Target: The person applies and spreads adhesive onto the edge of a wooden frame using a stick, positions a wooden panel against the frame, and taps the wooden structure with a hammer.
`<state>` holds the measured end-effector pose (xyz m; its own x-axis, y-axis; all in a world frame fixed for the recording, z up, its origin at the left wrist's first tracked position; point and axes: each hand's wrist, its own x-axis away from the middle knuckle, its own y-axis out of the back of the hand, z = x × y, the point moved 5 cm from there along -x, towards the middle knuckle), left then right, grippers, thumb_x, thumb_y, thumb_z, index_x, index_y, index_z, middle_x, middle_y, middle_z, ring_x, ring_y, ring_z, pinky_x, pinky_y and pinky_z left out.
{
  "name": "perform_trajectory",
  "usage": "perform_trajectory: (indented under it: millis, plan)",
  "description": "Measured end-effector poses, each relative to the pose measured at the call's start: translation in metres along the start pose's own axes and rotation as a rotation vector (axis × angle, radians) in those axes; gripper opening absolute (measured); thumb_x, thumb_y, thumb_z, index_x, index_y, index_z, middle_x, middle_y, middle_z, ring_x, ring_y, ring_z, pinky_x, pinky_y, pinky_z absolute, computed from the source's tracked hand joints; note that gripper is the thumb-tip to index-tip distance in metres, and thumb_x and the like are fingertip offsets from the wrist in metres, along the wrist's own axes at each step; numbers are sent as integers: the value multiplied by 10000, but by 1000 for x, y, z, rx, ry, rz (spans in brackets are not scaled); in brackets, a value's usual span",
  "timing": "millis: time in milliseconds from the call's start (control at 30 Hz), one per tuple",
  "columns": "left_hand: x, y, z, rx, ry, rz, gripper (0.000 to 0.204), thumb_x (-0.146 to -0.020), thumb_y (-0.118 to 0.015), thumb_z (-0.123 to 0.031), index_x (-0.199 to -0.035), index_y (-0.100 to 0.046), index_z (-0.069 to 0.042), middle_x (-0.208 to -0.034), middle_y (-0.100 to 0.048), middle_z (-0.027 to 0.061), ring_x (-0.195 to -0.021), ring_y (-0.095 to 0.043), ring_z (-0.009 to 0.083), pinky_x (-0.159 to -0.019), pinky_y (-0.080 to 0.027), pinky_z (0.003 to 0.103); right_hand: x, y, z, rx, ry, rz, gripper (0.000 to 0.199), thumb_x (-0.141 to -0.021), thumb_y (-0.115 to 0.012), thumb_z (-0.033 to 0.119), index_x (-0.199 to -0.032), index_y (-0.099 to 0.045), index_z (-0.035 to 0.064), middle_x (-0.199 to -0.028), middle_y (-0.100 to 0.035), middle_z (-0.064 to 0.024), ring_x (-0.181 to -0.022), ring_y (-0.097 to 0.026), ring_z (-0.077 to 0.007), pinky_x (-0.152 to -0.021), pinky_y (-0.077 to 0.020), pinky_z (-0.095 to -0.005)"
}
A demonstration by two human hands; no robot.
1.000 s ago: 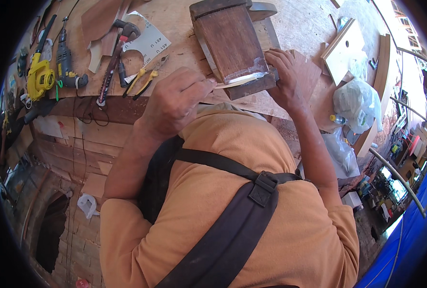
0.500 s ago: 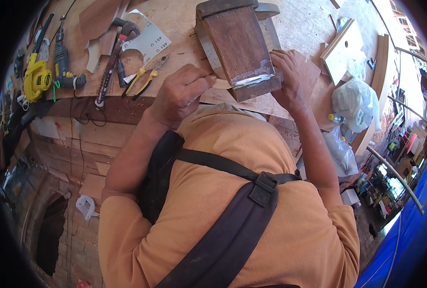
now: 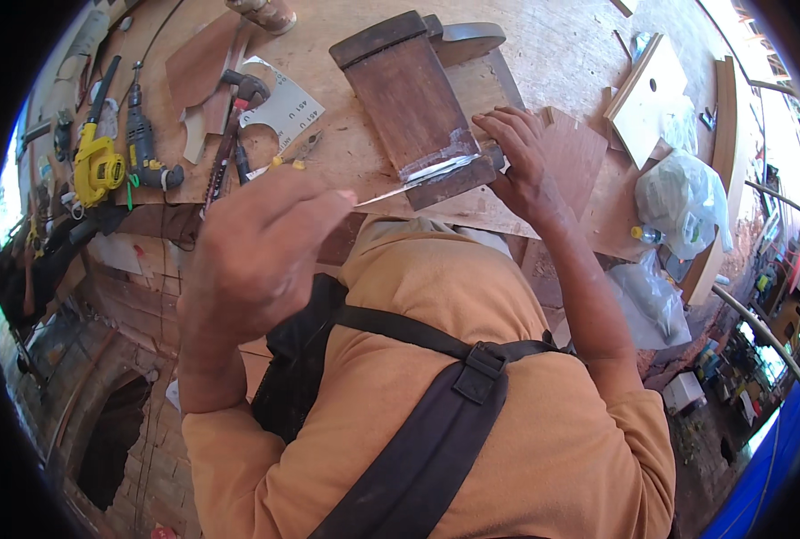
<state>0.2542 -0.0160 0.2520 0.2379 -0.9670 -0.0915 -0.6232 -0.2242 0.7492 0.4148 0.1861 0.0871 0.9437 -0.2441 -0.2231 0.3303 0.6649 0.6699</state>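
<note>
A dark brown wooden piece (image 3: 409, 94), box-like with a thick cap at its far end, rests on the workbench near its front edge. White material lies along the joint by its near crosspiece (image 3: 454, 185), with pale smears above. My left hand (image 3: 261, 238) is closed, pinching one end of a thin pale strip (image 3: 384, 196). That strip runs taut to the white joint; whether it is tape I cannot make out. My right hand (image 3: 521, 162) grips the right end of the near crosspiece, its fingers bent over the far side, the thumb partly hidden.
Left on the bench (image 3: 346, 81) lie a yellow blower (image 3: 100, 168), a grey drill (image 3: 142, 135), a hammer (image 3: 245, 87), pliers (image 3: 299, 162) and sandpaper (image 3: 283, 108). A thin board (image 3: 573, 148), a pale panel (image 3: 649, 99) and a plastic bag (image 3: 683, 202) are at right.
My left hand has moved left and nearer to me, with a longer stretch of strip showing. The wooden piece has tilted slightly, its far end swinging left. My right hand keeps its hold.
</note>
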Motion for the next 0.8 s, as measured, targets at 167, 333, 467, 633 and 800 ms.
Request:
perform_trajectory:
  millis: [167, 333, 467, 633, 800]
  plan:
    - [-19, -3, -15, 28, -3, -91, 337, -703, -673, 114, -1027, -680, 21, -847, -623, 143, -725, -627, 310, -611, -513, 389, 2, -2, 2, 10, 6, -13, 705, -635, -824, 126, -1283, -554, 61, -1211, -577, -134, -1199, -501, -348, -1030, -350, -484]
    - [-39, -34, -9, 23, -3, -42, 277, -759, -715, 112, -1020, -701, 21, -819, -635, 131, -693, -625, 246, -590, -486, 313, 1, 1, 2, -14, 1, -6, 702, -651, -824, 161, -1290, -548, 63, -1213, -576, -132, -1204, -499, -347, -1037, -343, -492]
    - [-45, -42, -8, 13, -73, -10, 354, -706, -679, 91, -1052, -663, 19, -853, -608, 136, -737, -623, 312, -607, -501, 385, 0, 0, 2, -11, 15, -3, 685, -674, -818, 182, -1292, -546, 65, -1219, -575, -131, -1216, -495, -346, -1049, -335, -503]
    - [-57, -52, -21, -110, -18, 88, 264, -771, -693, 90, -1027, -675, 28, -795, -589, 135, -666, -612, 284, -564, -481, 359, 2, -1, 1, -5, 5, 2, 676, -685, -815, 189, -1294, -547, 72, -1230, -574, -133, -1228, -489, -348, -1067, -324, -518]
    - [-74, -57, -38, -188, 3, 275, 249, -771, -620, 54, -1018, -638, 29, -786, -522, 126, -642, -576, 298, -550, -476, 390, 4, -4, -2, 3, 14, 11, 685, -686, -815, 179, -1309, -546, 84, -1248, -570, -132, -1247, -483, -352, -1091, -313, -533]
